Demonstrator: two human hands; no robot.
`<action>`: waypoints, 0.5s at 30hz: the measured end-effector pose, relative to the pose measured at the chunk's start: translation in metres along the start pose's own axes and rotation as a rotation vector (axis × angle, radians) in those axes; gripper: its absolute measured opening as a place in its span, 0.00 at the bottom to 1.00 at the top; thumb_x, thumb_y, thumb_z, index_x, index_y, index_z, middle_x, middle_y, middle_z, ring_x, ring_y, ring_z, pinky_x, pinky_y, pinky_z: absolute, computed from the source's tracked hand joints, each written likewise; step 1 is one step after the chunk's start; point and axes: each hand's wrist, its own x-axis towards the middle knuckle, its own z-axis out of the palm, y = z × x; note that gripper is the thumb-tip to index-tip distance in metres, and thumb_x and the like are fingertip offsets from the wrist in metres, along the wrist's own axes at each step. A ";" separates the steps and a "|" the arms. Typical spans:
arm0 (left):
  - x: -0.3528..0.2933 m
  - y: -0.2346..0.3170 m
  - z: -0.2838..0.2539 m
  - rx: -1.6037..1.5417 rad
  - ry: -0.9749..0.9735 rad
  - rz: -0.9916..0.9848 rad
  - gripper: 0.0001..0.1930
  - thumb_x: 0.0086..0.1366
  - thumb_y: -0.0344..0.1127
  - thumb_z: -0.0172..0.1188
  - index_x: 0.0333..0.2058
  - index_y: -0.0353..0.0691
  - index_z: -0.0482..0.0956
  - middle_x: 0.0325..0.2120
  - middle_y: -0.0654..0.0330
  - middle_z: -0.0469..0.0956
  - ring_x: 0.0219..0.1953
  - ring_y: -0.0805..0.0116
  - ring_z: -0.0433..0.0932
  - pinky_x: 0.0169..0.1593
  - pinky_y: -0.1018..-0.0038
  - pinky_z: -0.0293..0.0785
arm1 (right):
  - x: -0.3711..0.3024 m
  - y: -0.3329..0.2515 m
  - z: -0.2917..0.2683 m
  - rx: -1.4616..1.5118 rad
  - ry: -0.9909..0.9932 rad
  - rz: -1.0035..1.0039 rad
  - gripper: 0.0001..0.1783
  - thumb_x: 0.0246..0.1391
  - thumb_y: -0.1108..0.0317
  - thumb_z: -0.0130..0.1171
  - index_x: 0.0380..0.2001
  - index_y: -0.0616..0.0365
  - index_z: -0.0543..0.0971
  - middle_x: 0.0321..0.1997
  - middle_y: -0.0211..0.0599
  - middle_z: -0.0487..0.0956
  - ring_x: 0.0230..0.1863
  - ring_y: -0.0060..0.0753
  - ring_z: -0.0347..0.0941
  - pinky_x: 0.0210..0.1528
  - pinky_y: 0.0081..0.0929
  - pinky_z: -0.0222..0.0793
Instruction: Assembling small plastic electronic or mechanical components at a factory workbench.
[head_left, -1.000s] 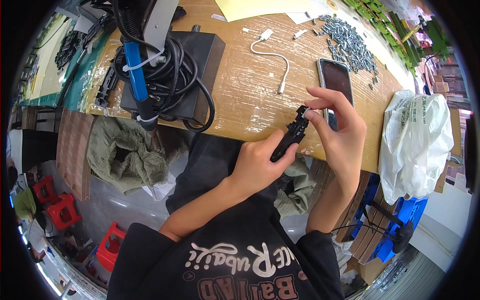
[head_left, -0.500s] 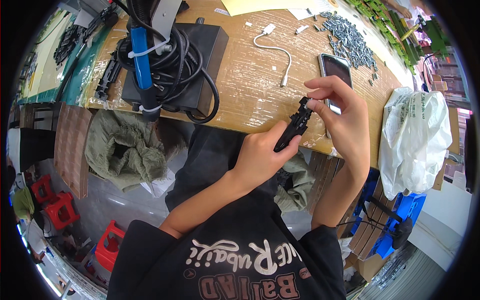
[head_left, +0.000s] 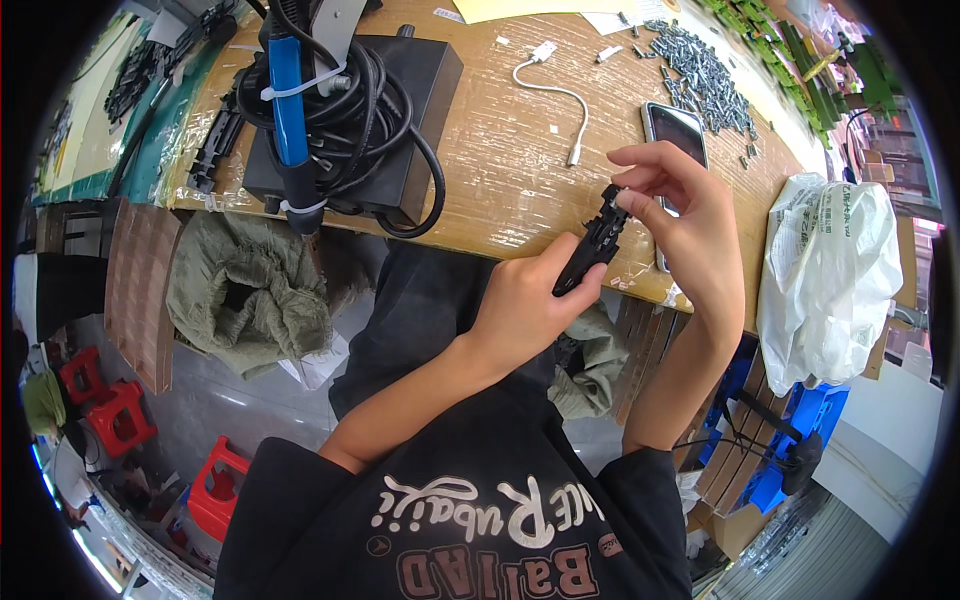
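Observation:
My left hand (head_left: 527,303) is closed around a long, narrow black plastic part (head_left: 599,237) with a notched, uneven upper half. It is held at a slant just over the table's front edge, its lower end tucked between thumb and fingers. My right hand (head_left: 690,212) is at the part's upper end, thumb and index finger pinched there with the other fingers curled. A tiny pale spot shows at those fingertips, but what they pinch is too small to make out. Behind the right hand lies a phone (head_left: 676,130), partly covered by it.
A heap of small metal pins (head_left: 700,80) lies at the back right of the wooden table (head_left: 490,190). Left of it is a white cable (head_left: 560,90). A black box (head_left: 425,100) with coiled black cables and a blue-handled tool (head_left: 287,110) stands left. A white plastic bag (head_left: 830,270) hangs right.
The view has shifted slightly. Both hands keep nearly the same grip on the black part, with the right fingertips moving only a little at its upper end.

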 end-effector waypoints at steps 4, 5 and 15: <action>-0.001 -0.002 0.001 -0.003 0.010 0.013 0.08 0.54 0.35 0.57 0.27 0.37 0.69 0.14 0.53 0.71 0.17 0.55 0.73 0.20 0.68 0.66 | 0.002 -0.001 -0.001 -0.027 -0.005 0.014 0.14 0.35 0.82 0.55 0.32 0.63 0.75 0.23 0.35 0.76 0.28 0.23 0.71 0.32 0.20 0.65; -0.001 -0.002 0.001 -0.003 0.011 0.013 0.08 0.54 0.35 0.57 0.27 0.37 0.69 0.14 0.53 0.71 0.17 0.55 0.73 0.20 0.68 0.66 | 0.003 0.000 -0.001 -0.006 -0.014 0.021 0.14 0.35 0.82 0.55 0.31 0.62 0.75 0.23 0.35 0.76 0.28 0.23 0.71 0.32 0.20 0.65; -0.001 -0.003 0.002 -0.003 0.032 0.048 0.09 0.53 0.35 0.57 0.27 0.37 0.69 0.13 0.53 0.71 0.17 0.55 0.73 0.20 0.68 0.67 | -0.002 0.004 0.001 -0.007 -0.047 -0.052 0.14 0.39 0.82 0.53 0.34 0.64 0.74 0.28 0.32 0.75 0.33 0.21 0.69 0.40 0.18 0.63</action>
